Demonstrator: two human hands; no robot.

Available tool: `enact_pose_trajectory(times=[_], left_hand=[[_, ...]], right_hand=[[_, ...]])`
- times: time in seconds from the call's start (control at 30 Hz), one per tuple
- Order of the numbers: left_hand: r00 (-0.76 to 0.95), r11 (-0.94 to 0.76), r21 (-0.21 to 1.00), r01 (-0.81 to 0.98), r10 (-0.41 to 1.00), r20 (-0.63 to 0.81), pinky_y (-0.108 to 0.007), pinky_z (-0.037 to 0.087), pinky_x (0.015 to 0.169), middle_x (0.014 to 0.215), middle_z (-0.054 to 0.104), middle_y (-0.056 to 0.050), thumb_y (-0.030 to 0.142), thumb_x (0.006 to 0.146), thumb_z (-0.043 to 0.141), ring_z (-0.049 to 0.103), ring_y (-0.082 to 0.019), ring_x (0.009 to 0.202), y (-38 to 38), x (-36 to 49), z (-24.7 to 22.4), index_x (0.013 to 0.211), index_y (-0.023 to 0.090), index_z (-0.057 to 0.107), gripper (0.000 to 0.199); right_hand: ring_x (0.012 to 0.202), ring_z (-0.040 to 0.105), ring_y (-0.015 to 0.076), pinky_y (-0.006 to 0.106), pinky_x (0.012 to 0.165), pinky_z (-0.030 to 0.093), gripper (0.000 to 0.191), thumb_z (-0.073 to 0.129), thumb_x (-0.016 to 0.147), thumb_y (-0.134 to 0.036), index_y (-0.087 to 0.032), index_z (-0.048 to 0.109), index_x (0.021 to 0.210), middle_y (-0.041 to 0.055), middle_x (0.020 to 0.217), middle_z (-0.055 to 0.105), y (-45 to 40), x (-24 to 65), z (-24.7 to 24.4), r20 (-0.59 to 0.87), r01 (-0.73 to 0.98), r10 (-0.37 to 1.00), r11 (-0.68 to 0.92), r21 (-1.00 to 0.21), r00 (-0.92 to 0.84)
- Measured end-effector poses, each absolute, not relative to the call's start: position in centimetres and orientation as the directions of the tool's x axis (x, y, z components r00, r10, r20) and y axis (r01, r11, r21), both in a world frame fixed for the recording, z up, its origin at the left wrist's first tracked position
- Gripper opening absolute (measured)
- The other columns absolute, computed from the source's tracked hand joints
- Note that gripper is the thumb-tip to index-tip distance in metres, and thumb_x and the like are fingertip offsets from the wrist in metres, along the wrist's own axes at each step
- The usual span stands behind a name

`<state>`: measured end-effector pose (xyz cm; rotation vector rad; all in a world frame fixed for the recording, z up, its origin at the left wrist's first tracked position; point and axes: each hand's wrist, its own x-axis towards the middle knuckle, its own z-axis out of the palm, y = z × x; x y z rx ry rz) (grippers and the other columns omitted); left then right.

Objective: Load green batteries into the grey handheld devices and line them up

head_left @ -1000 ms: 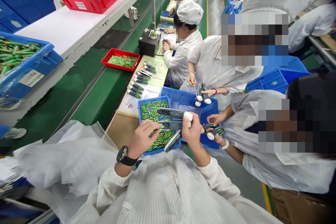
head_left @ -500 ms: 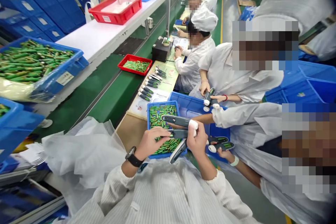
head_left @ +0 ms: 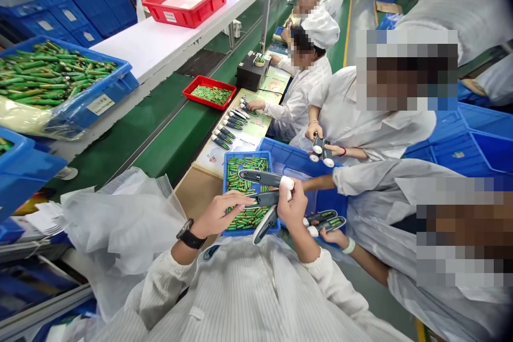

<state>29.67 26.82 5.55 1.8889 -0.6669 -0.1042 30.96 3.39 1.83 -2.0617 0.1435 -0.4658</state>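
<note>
**Three grey pens fanned in one hand above a bin of green batteries**

The right hand (head_left: 294, 208) is closed around the white ends of three grey pens (head_left: 260, 177), which fan out toward 9 o'clock: one on top, one in the middle, one sloping down toward 7 o'clock. The left hand (head_left: 219, 214), with a black watch (head_left: 189, 235) on its wrist, is loosely curled, its fingertips (head_left: 245, 207) touching the tip of the middle pen. Whether it pinches a battery there cannot be told.

Just under both hands sits a small blue bin (head_left: 228, 163) filled with green batteries (head_left: 245, 168); print on them is too small to read. At 12 o'clock from it lies a paper mat (head_left: 245, 141) with a row of dark pens and a printed word, too blurred to make out. Further toward 12 o'clock stands a red tray (head_left: 188, 91) of green batteries beside a black box (head_left: 250, 76).

At 3 o'clock a co-worker's hand (head_left: 332, 235) holds two more pens with green batteries showing. At 10 o'clock a big blue crate (head_left: 100, 101) of batteries carries a white label, unreadable. A crumpled plastic bag (head_left: 116, 224) lies at 8 o'clock.
</note>
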Motion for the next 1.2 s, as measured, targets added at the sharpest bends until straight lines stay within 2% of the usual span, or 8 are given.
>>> enact_pose_trajectory(times=[0.2,0.4,0.47,0.6,0.7,0.97,1.13,1.2], left_hand=[[0.841,-0.201,0.929,-0.311,-0.513,0.171,-0.041,0.057,0.094,0.11,0.076,-0.007,0.024,0.096,0.057,0.069,-0.021,0.106,26.9,30.7,4.8,0.116,0.027,0.072,0.026],[0.895,-0.134,0.976,-0.174,-0.436,0.1,-0.039,0.058,0.095,0.12,0.073,-0.008,0.026,0.094,0.06,0.069,-0.022,0.109,26.1,31.1,3.7,0.12,0.025,0.071,0.029],[0.906,-0.168,0.962,-0.215,-0.403,0.132,-0.037,0.059,0.093,0.116,0.075,-0.007,0.025,0.093,0.061,0.071,-0.021,0.105,25.9,31.0,3.6,0.119,0.025,0.072,0.028],[0.885,-0.313,0.855,-0.413,-0.358,0.297,-0.034,0.058,0.094,0.111,0.076,-0.004,0.021,0.092,0.063,0.07,-0.018,0.105,25.4,30.8,3.5,0.116,0.029,0.073,0.027],[0.883,-0.37,0.819,-0.439,-0.345,0.318,-0.032,0.057,0.095,0.11,0.076,-0.002,0.02,0.092,0.062,0.069,-0.017,0.106,25.1,30.7,3.3,0.116,0.03,0.073,0.028],[0.879,-0.356,0.851,-0.388,-0.42,0.225,-0.032,0.059,0.088,0.107,0.077,-0.005,0.022,0.095,0.056,0.071,-0.017,0.1,24.9,31.0,3.5,0.117,0.027,0.073,0.028],[0.903,-0.29,0.941,-0.173,-0.429,0.034,-0.038,0.06,0.091,0.114,0.076,-0.007,0.028,0.089,0.065,0.072,-0.023,0.104,24.5,31.3,3.8,0.107,0.022,0.077,0.023],[0.912,-0.272,0.96,-0.066,-0.407,-0.053,-0.039,0.06,0.091,0.11,0.077,-0.008,0.029,0.087,0.067,0.073,-0.023,0.101,24.1,31.2,3.7,0.105,0.02,0.077,0.022]], right_hand=[[0.067,0.056,0.0157,0.025,0.062,0.045,0.033,0.05,0.094,-0.045,-0.016,0.061,0.105,0.0035,0.081,0.064,3.3,31.1,2.1,0.284,0.102,-0.301,-0.502,-0.859,0.91],[0.068,0.058,0.0159,0.026,0.064,0.047,0.032,0.049,0.094,-0.044,-0.017,0.06,0.108,0.0046,0.085,0.065,2.9,31.3,2.3,0.316,0.112,-0.298,-0.543,-0.832,0.901],[0.069,0.058,0.0162,0.027,0.065,0.048,0.032,0.05,0.094,-0.044,-0.017,0.059,0.109,0.0053,0.086,0.065,2.8,31.4,2.3,0.327,0.118,-0.294,-0.554,-0.824,0.898],[0.069,0.06,0.0164,0.027,0.064,0.048,0.031,0.051,0.094,-0.043,-0.017,0.06,0.108,0.0057,0.087,0.066,2.6,31.7,2.2,0.346,0.119,-0.312,-0.566,-0.815,0.885],[0.07,0.061,0.0167,0.027,0.065,0.047,0.03,0.051,0.094,-0.043,-0.017,0.06,0.106,0.0056,0.087,0.066,2.5,31.9,2.1,0.363,0.122,-0.331,-0.571,-0.812,0.871],[0.069,0.06,0.017,0.026,0.065,0.046,0.033,0.05,0.095,-0.045,-0.016,0.06,0.108,0.0058,0.085,0.067,2.6,31.8,1.7,0.327,0.071,-0.361,-0.57,-0.818,0.874],[0.067,0.061,0.0168,0.026,0.064,0.045,0.034,0.05,0.095,-0.046,-0.016,0.062,0.107,0.0053,0.083,0.068,2.7,31.8,1.1,0.299,0.043,-0.348,-0.586,-0.809,0.889],[0.064,0.06,0.0163,0.025,0.062,0.045,0.035,0.049,0.095,-0.047,-0.016,0.062,0.107,0.0045,0.08,0.067,2.7,31.7,0.8,0.281,0.024,-0.351,-0.588,-0.808,0.893]])
